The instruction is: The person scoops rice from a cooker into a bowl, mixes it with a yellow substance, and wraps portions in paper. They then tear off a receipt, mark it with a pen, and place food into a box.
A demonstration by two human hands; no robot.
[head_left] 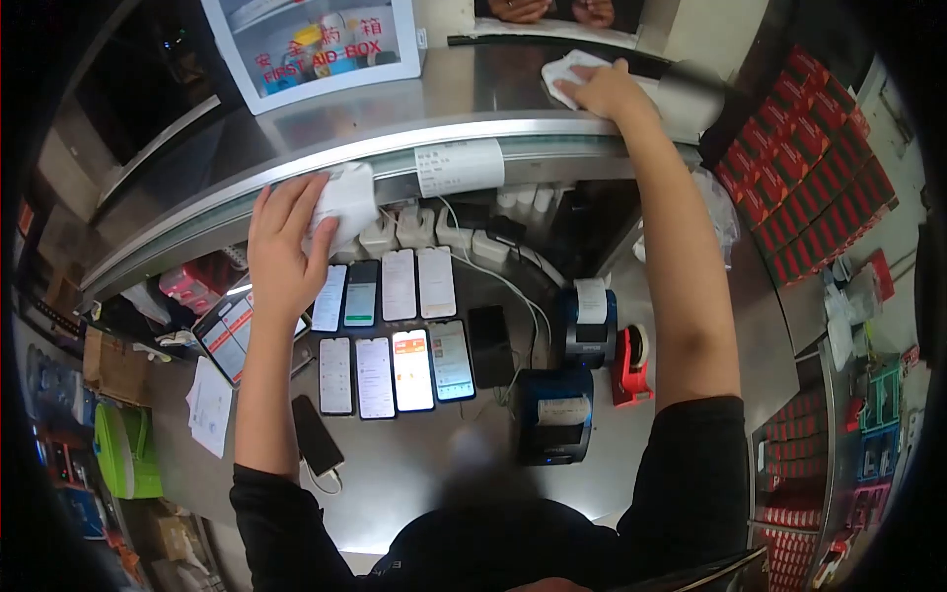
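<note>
My left hand (285,232) is at the steel ledge's front edge, fingers closed over a white paper (349,202) that looks like a receipt slip. My right hand (610,91) reaches farther, onto the upper steel shelf (473,84), where its fingers press on a crumpled white cloth (564,75). Between my hands, a printed receipt (460,168) hangs at the ledge. Below lie two rows of phones, several with lit screens, among them one with an orange and white screen (412,370) and a dark phone (490,345).
A first aid box (321,44) stands on the shelf at the left. Another person's hands (521,10) rest beyond it. Two receipt printers (554,419) and a red tape dispenser (631,370) sit on the counter. Red and green boxes (804,148) are stacked at the right. White cables (498,286) cross behind the phones.
</note>
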